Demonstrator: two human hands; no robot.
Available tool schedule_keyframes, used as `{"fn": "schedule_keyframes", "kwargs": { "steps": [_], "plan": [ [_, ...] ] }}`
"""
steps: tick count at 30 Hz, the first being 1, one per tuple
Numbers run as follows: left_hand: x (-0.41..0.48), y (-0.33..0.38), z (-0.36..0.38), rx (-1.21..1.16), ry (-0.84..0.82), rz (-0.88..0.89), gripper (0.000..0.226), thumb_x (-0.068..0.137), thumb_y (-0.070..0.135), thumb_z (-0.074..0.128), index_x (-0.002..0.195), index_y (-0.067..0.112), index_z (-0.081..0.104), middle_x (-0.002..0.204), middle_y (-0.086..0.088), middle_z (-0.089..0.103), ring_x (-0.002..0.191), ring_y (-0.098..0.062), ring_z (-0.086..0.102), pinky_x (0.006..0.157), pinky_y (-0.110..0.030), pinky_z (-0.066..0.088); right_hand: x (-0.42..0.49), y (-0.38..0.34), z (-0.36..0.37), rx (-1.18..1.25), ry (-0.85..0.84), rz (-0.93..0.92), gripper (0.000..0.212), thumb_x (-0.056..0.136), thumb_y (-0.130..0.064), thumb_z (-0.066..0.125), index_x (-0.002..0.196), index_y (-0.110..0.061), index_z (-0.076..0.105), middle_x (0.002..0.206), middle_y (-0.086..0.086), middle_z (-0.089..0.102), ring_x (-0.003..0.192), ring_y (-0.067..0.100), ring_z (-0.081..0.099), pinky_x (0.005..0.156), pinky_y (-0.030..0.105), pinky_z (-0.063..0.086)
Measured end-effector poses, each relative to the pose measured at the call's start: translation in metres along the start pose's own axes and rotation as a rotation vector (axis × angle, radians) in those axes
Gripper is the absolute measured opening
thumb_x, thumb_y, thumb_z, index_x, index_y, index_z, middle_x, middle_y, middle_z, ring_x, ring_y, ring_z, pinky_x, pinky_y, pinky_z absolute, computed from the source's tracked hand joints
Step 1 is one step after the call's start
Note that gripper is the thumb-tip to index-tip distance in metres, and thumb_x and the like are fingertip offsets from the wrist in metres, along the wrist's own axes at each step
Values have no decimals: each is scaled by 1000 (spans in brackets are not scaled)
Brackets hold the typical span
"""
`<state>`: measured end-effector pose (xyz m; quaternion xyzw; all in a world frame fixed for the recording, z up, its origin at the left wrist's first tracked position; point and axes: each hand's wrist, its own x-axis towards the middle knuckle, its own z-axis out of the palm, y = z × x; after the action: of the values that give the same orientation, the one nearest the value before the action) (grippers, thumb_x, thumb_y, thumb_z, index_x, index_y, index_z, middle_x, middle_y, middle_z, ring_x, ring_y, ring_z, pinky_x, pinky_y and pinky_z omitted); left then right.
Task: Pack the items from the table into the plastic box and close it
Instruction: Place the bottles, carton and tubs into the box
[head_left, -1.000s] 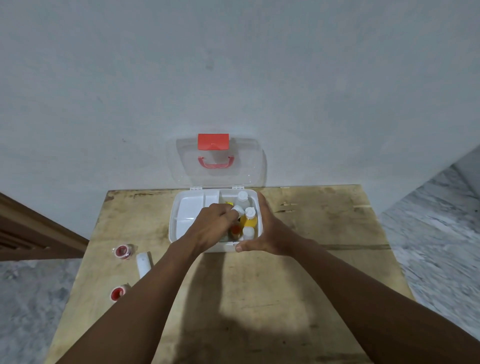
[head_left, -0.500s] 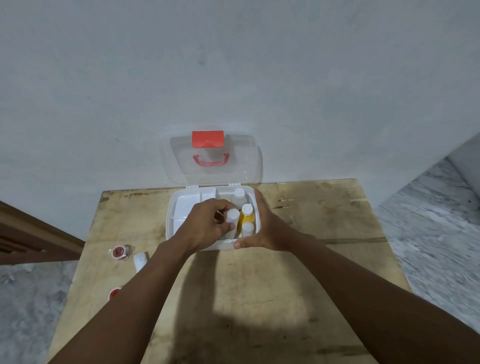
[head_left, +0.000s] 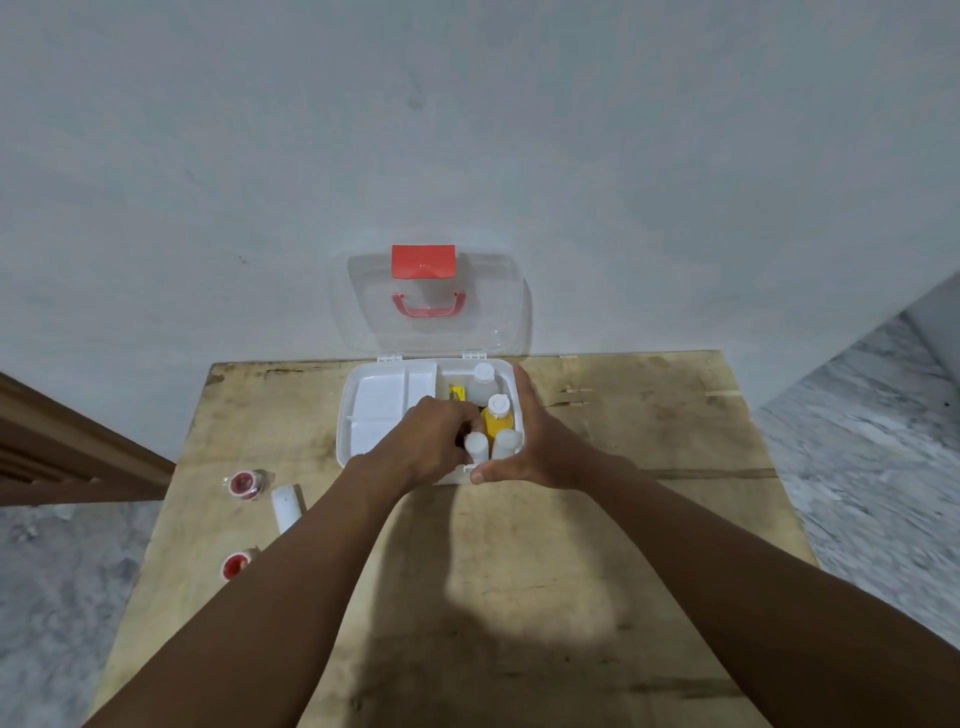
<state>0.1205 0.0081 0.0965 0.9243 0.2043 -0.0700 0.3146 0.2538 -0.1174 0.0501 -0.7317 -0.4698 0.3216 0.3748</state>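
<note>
The left hand (head_left: 423, 449) pinches the likely light, slick white bottle (head_left: 476, 447) by its neck; the right hand (head_left: 532, 447), fingers straight, braces the plastic box (head_left: 344, 436).

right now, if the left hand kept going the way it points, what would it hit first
The small white bottle in the right compartment of the plastic box: the left hand points rightward, and its curled fingers seem to grip that bottle. Just beyond it stands the yellow bottle.

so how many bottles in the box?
4, right compartment: clear bottle at back, yellow bottle mid, left white bottle and right white bottle in front. Left hand may hide more.
</note>
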Motion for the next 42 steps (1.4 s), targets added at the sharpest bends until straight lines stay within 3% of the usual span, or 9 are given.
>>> {"fn": "schedule_keyframes", "kwargs": {
  "steps": [7,13,17,21,27,30,32,36,42],
  "plan": [
    [7,2,-3,141,-63,29,4,80,9,66,78,11,69,71,-1,62,72,-23,56,60,-24,33,1,2,0,10,-23,18,128,55,-29,96,150,-25,12,141,-9,42,133,17,46,105,49,47],
    [-2,1,1,118,28,-4,16,83,14,67,96,15,76,91,-4,74,86,-24,65,73,-29,48,-1,-2,-1,44,-45,42,124,58,-23,94,150,-29,11,137,-15,43,127,10,51,103,43,50],
    [-24,0,5,26,232,40,20,86,17,64,103,18,73,102,-1,73,96,-23,65,81,-35,50,-1,-5,-2,48,-51,75,127,57,-27,93,150,-34,8,142,-9,40,127,12,52,99,43,53],
    [-63,-16,15,-91,460,39,36,90,26,65,124,17,64,121,-1,64,113,-17,57,89,-22,40,0,-3,0,35,-31,101,129,54,-39,97,149,-40,9,147,-8,33,133,15,46,102,45,52],
    [-125,-51,42,-11,644,-131,32,85,20,66,116,11,68,117,-8,63,108,-24,61,88,-31,48,-2,10,-5,96,-32,68,122,56,-29,97,147,-41,16,144,-12,35,130,7,47,107,44,47],
    [-157,-61,55,14,720,-319,33,83,21,66,114,10,69,113,-9,63,103,-27,63,83,-33,51,2,10,-1,62,-66,2,123,59,-30,95,149,-36,12,139,-21,28,124,-2,44,107,35,41],
    [-175,-67,64,10,692,-453,37,82,19,70,118,10,67,114,-10,62,102,-29,62,80,-34,50,4,8,1,45,-89,9,124,61,-34,93,149,-36,6,137,-20,26,127,7,42,110,40,40],
    [-201,-72,79,-30,614,-672,54,83,21,73,132,10,56,126,-15,56,113,-34,57,89,-37,46,1,8,-1,22,-113,34,135,41,-70,86,145,-47,2,145,-12,29,131,19,42,108,46,42],
    [-197,-71,74,-96,612,-770,56,84,23,72,136,13,52,127,-13,55,109,-33,60,91,-40,49,1,9,-3,47,-135,61,138,43,-68,88,145,-46,-3,148,-7,34,132,21,45,105,48,47]
  ]
}}
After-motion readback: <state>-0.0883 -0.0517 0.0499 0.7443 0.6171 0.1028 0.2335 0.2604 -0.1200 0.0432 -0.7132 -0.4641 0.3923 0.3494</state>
